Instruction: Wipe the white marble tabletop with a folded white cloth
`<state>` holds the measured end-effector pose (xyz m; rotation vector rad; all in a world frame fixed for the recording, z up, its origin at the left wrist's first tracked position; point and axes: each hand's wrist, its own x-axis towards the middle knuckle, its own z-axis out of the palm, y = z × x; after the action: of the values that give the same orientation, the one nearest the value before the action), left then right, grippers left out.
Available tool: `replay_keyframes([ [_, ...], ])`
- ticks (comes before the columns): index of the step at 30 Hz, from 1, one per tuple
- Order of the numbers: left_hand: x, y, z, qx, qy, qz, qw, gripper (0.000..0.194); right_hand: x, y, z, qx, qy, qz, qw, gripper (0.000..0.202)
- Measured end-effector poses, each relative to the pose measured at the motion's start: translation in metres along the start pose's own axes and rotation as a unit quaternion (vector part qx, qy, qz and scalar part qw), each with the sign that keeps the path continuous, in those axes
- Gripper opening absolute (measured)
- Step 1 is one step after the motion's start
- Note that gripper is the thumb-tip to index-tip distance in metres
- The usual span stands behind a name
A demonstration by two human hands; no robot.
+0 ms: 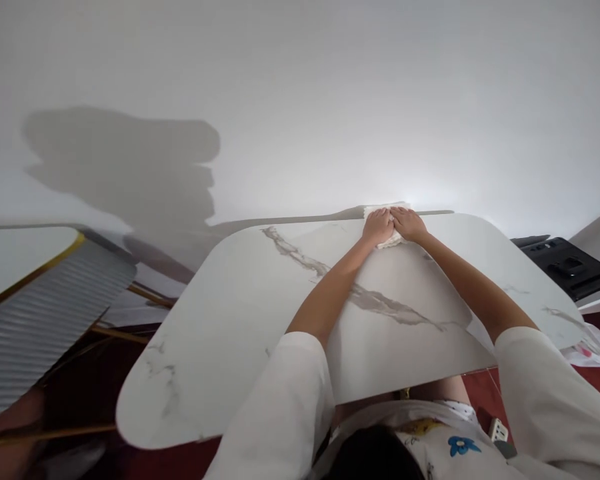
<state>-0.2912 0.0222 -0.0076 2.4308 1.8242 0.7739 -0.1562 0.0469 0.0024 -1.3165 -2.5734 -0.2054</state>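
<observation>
A white cloth (393,241) with a scalloped edge lies at the far edge of a white marble-patterned table (220,313), close to the wall. My left hand (379,227) rests on the cloth's left part, its fingers closed over it and pointing to the wall. Beside it, my right hand (408,223) is closed on the right part of the cloth, with the fingertips of both hands nearly meeting. Both arms stretch forward over the tabletop. Parts of the cloth are hidden under the hands.
A white wall (300,120) rises behind the table, with a large shadow on its left. A second table with a gold rim and ribbed grey side (55,307) stands at left. At right are a black case (573,267) and a plastic bag (593,353). A power strip (499,431) is below.
</observation>
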Motion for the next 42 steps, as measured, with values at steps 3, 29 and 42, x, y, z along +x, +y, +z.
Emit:
replay_keyframes([
  [3, -0.019, -0.040, -0.020, -0.001, 0.003, 0.006, 1.000, 0.037, 0.017, -0.045, 0.005, 0.020, 0.007, -0.002, 1.000, 0.048],
  [29, -0.257, -0.228, -0.176, 0.152, 0.008, -0.185, 0.971, 0.056, 0.056, -0.360, 0.017, 0.148, 0.072, -0.227, 0.960, 0.039],
  [42, -0.391, -0.115, -0.195, 0.150, 0.031, -0.265, 0.952, 0.064, -0.079, -0.396, -0.014, 0.195, 0.084, -0.292, 0.932, 0.045],
])
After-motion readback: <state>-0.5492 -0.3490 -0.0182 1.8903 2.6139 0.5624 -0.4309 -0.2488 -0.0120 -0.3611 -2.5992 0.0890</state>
